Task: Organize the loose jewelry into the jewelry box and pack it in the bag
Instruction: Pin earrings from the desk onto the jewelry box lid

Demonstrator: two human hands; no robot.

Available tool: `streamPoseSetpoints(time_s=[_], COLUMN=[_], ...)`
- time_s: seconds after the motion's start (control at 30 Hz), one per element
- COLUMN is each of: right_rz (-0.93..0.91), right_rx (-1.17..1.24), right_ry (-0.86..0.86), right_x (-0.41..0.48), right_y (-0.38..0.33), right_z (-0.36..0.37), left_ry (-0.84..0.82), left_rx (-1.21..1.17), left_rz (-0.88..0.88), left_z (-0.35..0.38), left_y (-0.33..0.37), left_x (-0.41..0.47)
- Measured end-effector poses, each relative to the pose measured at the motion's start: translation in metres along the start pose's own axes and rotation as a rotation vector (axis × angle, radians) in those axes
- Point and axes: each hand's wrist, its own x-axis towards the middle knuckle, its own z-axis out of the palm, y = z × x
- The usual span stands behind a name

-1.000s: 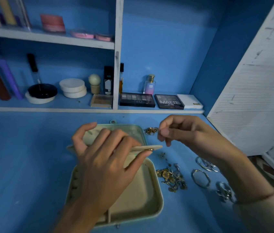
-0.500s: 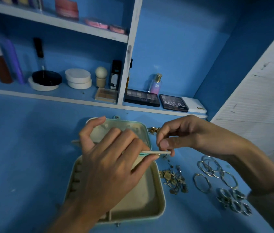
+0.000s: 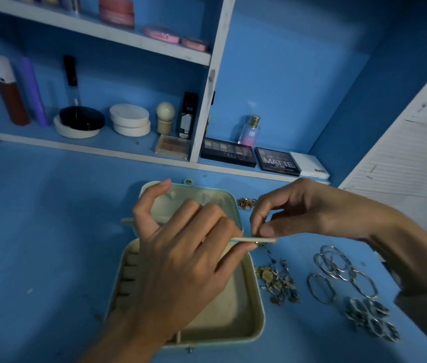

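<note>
The open jewelry box (image 3: 258,305) lies on the blue table (image 3: 50,231), lid toward the shelf. Over it the left hand (image 3: 181,268) grips a thin cream panel (image 3: 244,240) running left to right; the right hand (image 3: 304,213) pinches its right end. Silver bangles (image 3: 335,268) lie to the right of the box.

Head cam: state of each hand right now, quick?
Left hand: closed, holding the thin cream box flap.
Right hand: closed, pinching the free end of that flap; any jewelry in the pinch cannot be told.
</note>
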Motion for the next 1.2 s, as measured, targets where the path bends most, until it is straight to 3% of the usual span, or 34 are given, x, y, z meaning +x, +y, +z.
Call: streamPoseSetpoints(time_s=[0.37, 1.2], right_rz=[0.033, 0.063], right_rx=[-0.121, -0.315], right_ry=[-0.120, -0.149], right_x=[0.011, 0.017], right_y=[-0.019, -0.030], right_z=[-0.009, -0.008], left_ry=[-0.003, 0.007], left_rx=[-0.005, 0.011], left_rz=[-0.003, 0.005], left_z=[0.000, -0.001], left_y=[0.000, 0.001], left_x=[0.001, 0.001])
